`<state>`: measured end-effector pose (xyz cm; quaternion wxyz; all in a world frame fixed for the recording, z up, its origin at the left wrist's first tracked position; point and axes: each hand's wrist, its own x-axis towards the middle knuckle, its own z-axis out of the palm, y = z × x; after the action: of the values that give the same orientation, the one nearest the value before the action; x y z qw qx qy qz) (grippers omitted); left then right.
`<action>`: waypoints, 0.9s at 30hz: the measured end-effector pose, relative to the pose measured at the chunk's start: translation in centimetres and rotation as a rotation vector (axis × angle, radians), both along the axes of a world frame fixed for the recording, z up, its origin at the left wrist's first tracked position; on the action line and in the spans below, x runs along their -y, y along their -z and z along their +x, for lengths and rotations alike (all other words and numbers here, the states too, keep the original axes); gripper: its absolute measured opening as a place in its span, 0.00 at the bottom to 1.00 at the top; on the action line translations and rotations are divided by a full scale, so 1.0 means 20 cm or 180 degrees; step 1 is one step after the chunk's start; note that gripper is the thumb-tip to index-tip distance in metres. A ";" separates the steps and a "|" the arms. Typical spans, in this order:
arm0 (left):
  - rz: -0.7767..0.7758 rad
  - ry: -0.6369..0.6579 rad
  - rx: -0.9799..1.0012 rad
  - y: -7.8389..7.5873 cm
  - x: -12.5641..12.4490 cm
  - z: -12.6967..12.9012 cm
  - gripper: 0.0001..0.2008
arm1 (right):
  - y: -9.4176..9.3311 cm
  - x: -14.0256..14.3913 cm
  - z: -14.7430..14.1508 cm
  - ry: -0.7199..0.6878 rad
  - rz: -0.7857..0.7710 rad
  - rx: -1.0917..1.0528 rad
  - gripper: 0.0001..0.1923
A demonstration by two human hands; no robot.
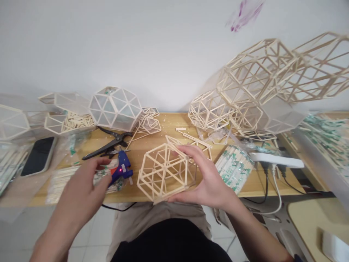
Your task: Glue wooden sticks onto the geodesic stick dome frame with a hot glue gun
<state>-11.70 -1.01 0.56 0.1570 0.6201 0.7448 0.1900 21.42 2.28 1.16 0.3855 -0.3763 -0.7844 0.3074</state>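
My right hand [208,178] grips a many-sided frame of thin wooden sticks [164,168] by its right side, thumb below and fingers above. The frame is held over the table's front edge, with triangular facets facing me. My left hand [87,182] is beside a blue glue gun [121,168], thumb and fingers apart near its orange trigger. A small red light shows on the glue gun. Whether the fingertips touch it I cannot tell. Behind the glue gun lie black-handled pliers [110,142].
Packs of wrapped sticks [235,168] lie at right by a white power strip [276,160] with cables. Large stick structures [256,76] lean along the wall. A covered polyhedron [116,108] stands behind the pliers. A phone [39,155] lies at far left.
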 end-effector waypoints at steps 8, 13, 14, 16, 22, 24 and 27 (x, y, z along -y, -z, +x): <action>0.0141 0.0440 -0.0933 0.26 0.05 -0.01 0.22 | -0.01 -0.02 -0.02 -0.0020 0.0015 0.0018 0.47; 0.0816 0.0347 -0.0236 0.08 0.01 0.09 0.20 | -0.01 -0.02 -0.02 -0.0112 0.0021 0.0084 0.51; 0.0772 0.0323 0.0129 0.03 -0.01 0.13 0.19 | -0.01 -0.02 -0.02 -0.0135 0.0041 0.0093 0.52; 0.0357 0.0265 0.1058 -0.04 -0.06 0.22 0.19 | -0.01 -0.02 -0.03 -0.0175 0.0084 0.0114 0.54; -0.0289 0.0565 0.2621 -0.08 -0.22 0.43 0.18 | 0.01 -0.03 0.00 -0.0208 0.0125 0.0125 0.58; -0.0313 0.0532 0.2760 -0.08 -0.22 0.44 0.17 | 0.03 -0.04 0.02 -0.0104 0.0122 0.0075 0.58; -0.0429 0.0359 0.2937 -0.09 -0.20 0.42 0.14 | 0.06 -0.05 0.06 0.0208 0.0104 0.0002 0.58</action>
<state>-3.28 2.99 2.27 0.5217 0.4988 0.5730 0.3883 22.56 3.19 0.06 0.4011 -0.3955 -0.7768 0.2817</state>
